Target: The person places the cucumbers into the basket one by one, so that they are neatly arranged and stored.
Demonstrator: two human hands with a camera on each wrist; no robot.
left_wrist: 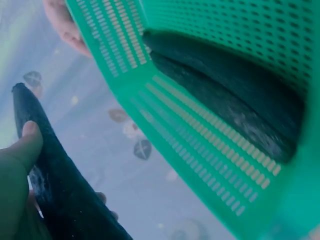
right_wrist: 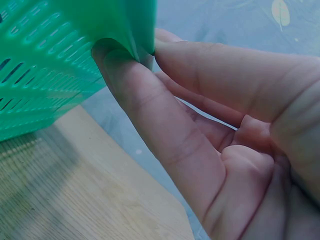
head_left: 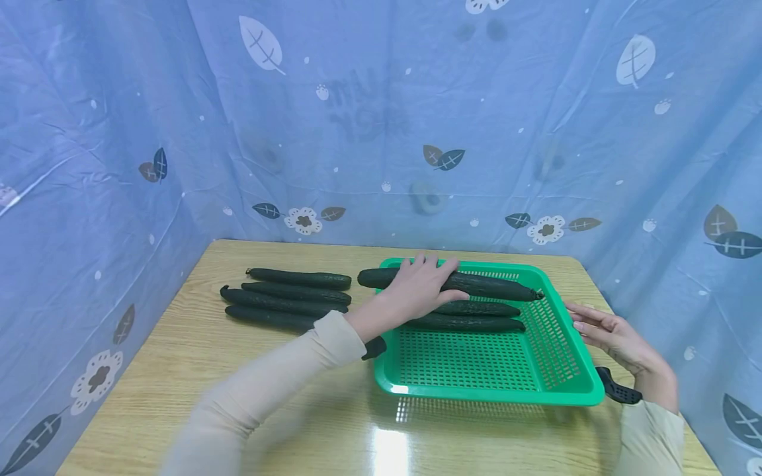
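Note:
My left hand [head_left: 421,285] grips a long dark green cucumber [head_left: 491,285] from above, its fingers over the far side and thumb on the near side. This cucumber lies across the back of a green plastic basket [head_left: 476,395], its left end jutting past the rim. Two more cucumbers [left_wrist: 225,87] rest side by side inside the basket. At the basket's right side, my right hand [head_left: 619,337] pinches the rim between thumb and finger, as the right wrist view shows.
Several cucumbers [head_left: 286,303] lie in a row on the wooden table [head_left: 149,390], left of the basket. A dark end [head_left: 374,348] shows beside my left forearm. A blue patterned curtain [head_left: 369,119] encloses the table at the back and sides. A black strap piece [head_left: 619,389] sits at my right wrist.

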